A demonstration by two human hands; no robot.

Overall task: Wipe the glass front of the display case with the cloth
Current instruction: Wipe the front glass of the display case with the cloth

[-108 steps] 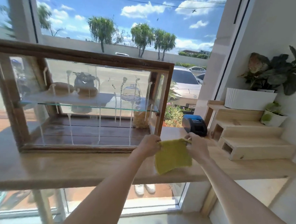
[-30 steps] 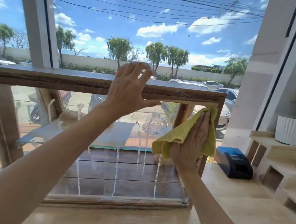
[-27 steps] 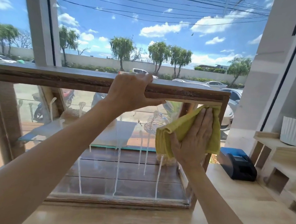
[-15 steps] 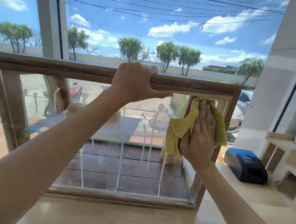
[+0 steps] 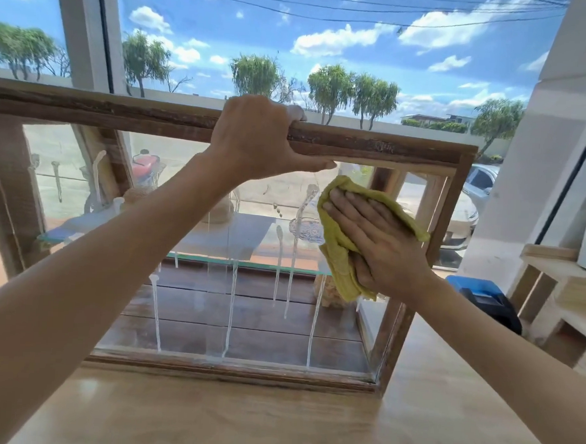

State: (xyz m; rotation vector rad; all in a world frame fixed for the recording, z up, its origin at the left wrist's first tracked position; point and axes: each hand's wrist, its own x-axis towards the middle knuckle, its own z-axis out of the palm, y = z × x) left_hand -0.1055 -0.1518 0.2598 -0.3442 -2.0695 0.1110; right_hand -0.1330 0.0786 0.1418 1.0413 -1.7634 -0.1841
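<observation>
1. Looking down at the display case (image 5: 373, 146), we see a rough, weathered wooden frame, boxy in shape, standing on a smooth pale wooden counter (image 5: 240, 419).
2. Its glass front (image 5: 195, 301) is clear but streaked: thin white drips (image 5: 231, 307) run down it in long vertical lines, some with blobs at the top.
3. Behind the glass we make out a glass shelf (image 5: 215, 256) and dark wooden floor planks; the small items on the shelf are too blurred for us to name.
4. The cloth (image 5: 337, 248) is yellow-green, soft and crumpled, bunched into folds against the upper right part of the glass front, close to the frame's right post.
5. Our right hand (image 5: 382, 247) lies flat on the cloth, palm toward the glass, fingers stretched out and close together, pressing the cloth to the pane rather than gripping it.
6. Our left hand (image 5: 255, 135) is hooked over the top rail of the case, fingers curled across the wood and the thumb stretched along the rail's lower edge, so it is closed around the frame.
7. To the right, on the counter beside the case, sits a small black and blue device (image 5: 484, 299), and past it pale wooden steps (image 5: 566, 297).
</observation>
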